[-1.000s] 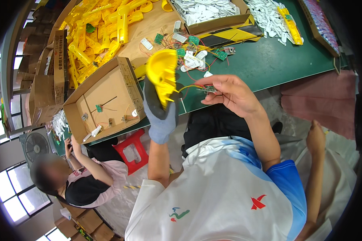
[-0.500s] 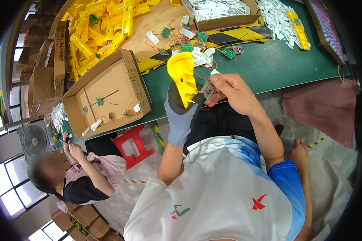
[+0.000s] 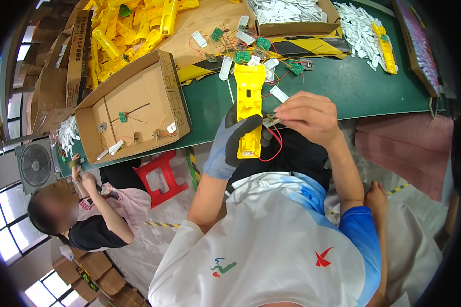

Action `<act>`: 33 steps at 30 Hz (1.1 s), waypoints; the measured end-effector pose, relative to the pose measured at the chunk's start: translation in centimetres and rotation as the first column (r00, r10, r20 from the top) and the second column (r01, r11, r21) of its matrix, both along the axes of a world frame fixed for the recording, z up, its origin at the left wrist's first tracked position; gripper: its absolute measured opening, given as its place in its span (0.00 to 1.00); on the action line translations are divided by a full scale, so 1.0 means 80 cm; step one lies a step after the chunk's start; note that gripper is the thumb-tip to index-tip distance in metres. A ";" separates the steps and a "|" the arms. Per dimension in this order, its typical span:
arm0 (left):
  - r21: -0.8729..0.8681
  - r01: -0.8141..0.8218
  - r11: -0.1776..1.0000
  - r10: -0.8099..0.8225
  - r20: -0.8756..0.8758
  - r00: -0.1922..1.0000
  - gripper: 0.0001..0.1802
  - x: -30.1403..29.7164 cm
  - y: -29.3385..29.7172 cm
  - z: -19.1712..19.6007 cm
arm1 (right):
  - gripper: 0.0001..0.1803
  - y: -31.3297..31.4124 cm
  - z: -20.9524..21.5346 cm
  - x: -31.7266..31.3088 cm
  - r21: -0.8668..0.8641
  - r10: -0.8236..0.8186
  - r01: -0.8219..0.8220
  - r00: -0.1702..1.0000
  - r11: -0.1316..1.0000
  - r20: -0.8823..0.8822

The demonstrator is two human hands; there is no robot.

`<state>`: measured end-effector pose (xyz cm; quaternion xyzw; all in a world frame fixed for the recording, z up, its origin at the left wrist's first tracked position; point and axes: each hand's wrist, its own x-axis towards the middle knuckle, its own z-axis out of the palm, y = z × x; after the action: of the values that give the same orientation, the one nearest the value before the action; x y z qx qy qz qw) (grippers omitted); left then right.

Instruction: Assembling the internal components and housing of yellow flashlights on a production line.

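My left hand (image 3: 229,140), in a grey-blue glove with dark fingers, is closed around a yellow plastic housing half (image 3: 249,107). The housing stands lengthwise away from me, its hollow, ribbed inside facing up. Bare, my right hand (image 3: 312,118) pinches a small circuit board (image 3: 270,121) just right of the housing's middle. A red wire (image 3: 280,146) loops from the board down to the housing's near end. Beyond the housing, green circuit boards (image 3: 242,57) and white plastic pieces (image 3: 278,94) with thin wires lie in a loose cluster on the green table.
An open cardboard box (image 3: 138,110) with a few wired parts stands at left, before a heap of yellow housings (image 3: 123,30). White pieces fill a box (image 3: 292,23) and lie piled (image 3: 361,38) at far right. A co-worker (image 3: 100,210) sits at left by a red stool (image 3: 161,179).
The yellow housing has turned from a tilted side view to show its open inside. My right hand has moved slightly right and down with the board, and the red wire loop now shows.
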<state>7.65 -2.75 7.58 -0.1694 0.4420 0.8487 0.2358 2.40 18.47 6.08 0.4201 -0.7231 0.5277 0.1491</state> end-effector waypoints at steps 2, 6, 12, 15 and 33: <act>-0.029 -0.043 0.999 0.040 -0.099 0.994 0.33 0.007 0.004 0.002 | 0.11 -0.004 -0.006 0.008 -0.020 -0.023 0.024 0.997 1.000 0.068; -0.075 -0.071 0.995 0.049 -0.262 0.964 0.31 0.006 0.006 -0.018 | 0.09 -0.015 -0.013 0.016 -0.369 0.176 0.225 0.589 0.902 0.789; -0.106 -0.034 0.994 0.018 -0.149 0.989 0.29 0.008 0.007 -0.024 | 0.09 -0.039 0.000 0.007 -0.318 0.201 0.167 0.490 0.933 0.848; -0.193 -0.081 0.978 0.052 -0.150 0.987 0.29 0.008 0.013 -0.029 | 0.08 -0.042 0.003 0.006 -0.270 0.139 0.199 0.500 0.942 0.855; -0.148 -0.116 0.982 0.089 -0.176 0.980 0.17 0.003 0.032 -0.016 | 0.13 -0.048 -0.019 0.021 -0.354 0.167 0.328 0.481 0.876 0.860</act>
<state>7.87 -0.19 6.27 -0.1377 0.5169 0.8334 0.1392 4.10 14.65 4.60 0.0077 -0.5640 0.8177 -0.1154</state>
